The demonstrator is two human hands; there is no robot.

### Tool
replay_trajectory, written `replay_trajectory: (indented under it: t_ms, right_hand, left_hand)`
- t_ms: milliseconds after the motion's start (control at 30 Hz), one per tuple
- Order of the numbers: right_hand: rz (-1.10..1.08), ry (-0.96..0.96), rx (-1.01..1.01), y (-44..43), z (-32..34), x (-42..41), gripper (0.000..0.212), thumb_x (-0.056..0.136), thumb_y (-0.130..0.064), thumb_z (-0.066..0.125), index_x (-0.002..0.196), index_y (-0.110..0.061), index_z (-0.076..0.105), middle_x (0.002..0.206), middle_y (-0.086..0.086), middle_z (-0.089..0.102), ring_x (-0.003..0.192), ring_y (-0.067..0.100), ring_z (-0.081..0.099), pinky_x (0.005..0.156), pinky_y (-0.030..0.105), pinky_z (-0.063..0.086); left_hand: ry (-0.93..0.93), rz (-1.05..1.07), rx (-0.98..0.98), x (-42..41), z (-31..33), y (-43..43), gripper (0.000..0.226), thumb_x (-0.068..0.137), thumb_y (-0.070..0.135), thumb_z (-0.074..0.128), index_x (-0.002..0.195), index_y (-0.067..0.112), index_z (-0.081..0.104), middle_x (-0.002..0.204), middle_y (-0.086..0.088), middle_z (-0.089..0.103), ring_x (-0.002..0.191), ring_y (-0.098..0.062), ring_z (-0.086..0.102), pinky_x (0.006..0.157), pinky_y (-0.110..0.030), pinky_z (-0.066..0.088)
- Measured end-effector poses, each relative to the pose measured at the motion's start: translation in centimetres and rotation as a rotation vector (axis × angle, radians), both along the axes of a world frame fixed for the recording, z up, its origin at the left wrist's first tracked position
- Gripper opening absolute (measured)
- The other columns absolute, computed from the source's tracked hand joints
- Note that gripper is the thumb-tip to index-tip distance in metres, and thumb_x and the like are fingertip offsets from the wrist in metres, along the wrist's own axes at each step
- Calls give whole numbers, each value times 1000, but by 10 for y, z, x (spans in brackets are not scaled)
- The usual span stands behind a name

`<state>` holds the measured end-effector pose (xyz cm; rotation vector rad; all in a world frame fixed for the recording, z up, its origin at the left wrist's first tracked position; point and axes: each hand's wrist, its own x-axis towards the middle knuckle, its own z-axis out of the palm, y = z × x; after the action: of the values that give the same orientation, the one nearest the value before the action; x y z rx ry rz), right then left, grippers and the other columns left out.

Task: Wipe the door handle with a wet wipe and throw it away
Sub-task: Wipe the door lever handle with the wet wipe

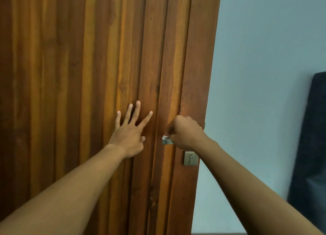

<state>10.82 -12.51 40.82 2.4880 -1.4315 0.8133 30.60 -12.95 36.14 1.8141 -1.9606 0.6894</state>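
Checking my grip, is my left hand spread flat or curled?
Spread flat: the left hand presses on the door, fingers fanned apart.

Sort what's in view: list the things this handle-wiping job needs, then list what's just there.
Part of the job:
- door handle, metal, its end sticking out past the fist
- wet wipe, a white scrap showing at the right hand
- right hand, closed over the wipe on the handle
- left hand, flat on the wooden door

Just there:
- keyhole plate
- dark padded panel by the wall
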Motion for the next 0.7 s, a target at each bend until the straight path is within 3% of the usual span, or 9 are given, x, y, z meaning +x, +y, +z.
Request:
replay_trajectory:
  t_ms: [200, 300, 367, 400, 500, 567, 700]
  right_hand:
    - [52, -37, 8, 5, -7, 37, 8, 87, -18, 67, 95, -17, 69, 88, -1, 69, 80, 16, 67, 76, 37, 61]
    - [90, -151, 77, 5, -10, 51, 12, 87, -13, 65, 97, -18, 72, 93, -2, 71, 86, 13, 68, 79, 33, 61]
    - [100, -285, 69, 6, -10, 55, 15, 89, -12, 63, 98, -19, 74, 99, -2, 72, 91, 12, 68, 83, 32, 60]
    - [106, -352, 51, 7, -9, 57, 16, 89, -13, 63, 97, -20, 75, 100, -3, 73, 92, 10, 68, 83, 30, 59]
    - [120, -513, 42, 11, -4, 59, 15, 90, -14, 64, 92, -22, 76, 95, -6, 73, 89, 6, 67, 75, 21, 55]
    - [123, -620, 82, 17, 0, 59, 10, 90, -15, 67, 90, -20, 76, 92, -4, 72, 86, 6, 66, 71, 20, 53]
    - [132, -776, 227, 24, 6, 58, 9, 88, -18, 70, 82, -19, 76, 88, 1, 73, 85, 14, 69, 75, 33, 61]
  left_hand:
    - [-12, -125, -62, 22, 0, 15, 91, 99, 15, 52, 160, 35, -12, 165, 1, -29, 154, -16, -19, 125, -44, -9]
    - [171, -243, -163, 27, -3, 19, 79, 97, 5, 52, 162, 30, 15, 171, 2, 8, 157, -13, 8, 125, -33, 5]
    - [377, -280, -287, 24, -3, 25, 63, 97, 3, 53, 153, 28, 40, 159, 3, 40, 146, -16, 38, 116, -28, 32]
    - [478, -281, -341, 21, -1, 29, 53, 96, 3, 53, 143, 27, 52, 145, 3, 53, 133, -17, 50, 104, -24, 42]
    - [765, -293, -404, 15, 6, 37, 30, 92, -2, 56, 101, 25, 67, 101, 6, 69, 97, -13, 66, 72, -15, 44]
    - [883, -327, -365, 13, 10, 41, 28, 92, -2, 62, 91, 25, 71, 90, 9, 73, 90, -8, 69, 68, -12, 44]
    - [967, -422, -219, 10, 14, 51, 31, 88, -2, 69, 102, 23, 80, 94, 12, 77, 95, 1, 68, 77, -9, 45]
